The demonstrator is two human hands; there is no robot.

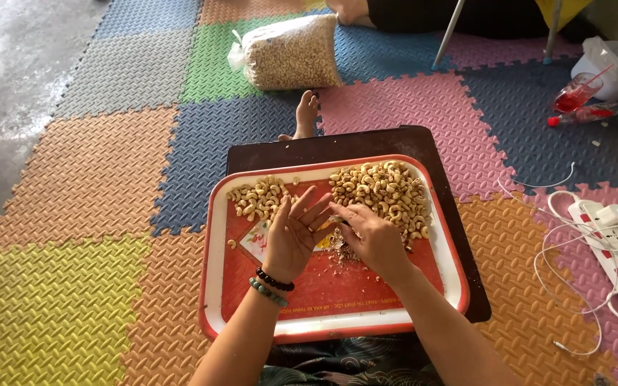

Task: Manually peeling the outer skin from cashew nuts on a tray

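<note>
Red tray (216,286) with white rim sits centre frame on a dark surface (337,146). Small cashew pile (257,198) in the tray's upper left. Left hand (291,236) just right of it, palm up, fingers spread wide, holding nothing visible. Right hand (373,239) touching it at the fingertips, fingers pinched narrow over shell scraps (339,250); whether it holds a nut, cannot tell. Large cashew pile (384,193) in the tray's upper right. Bag of nuts (291,51) at the top of frame.
</note>
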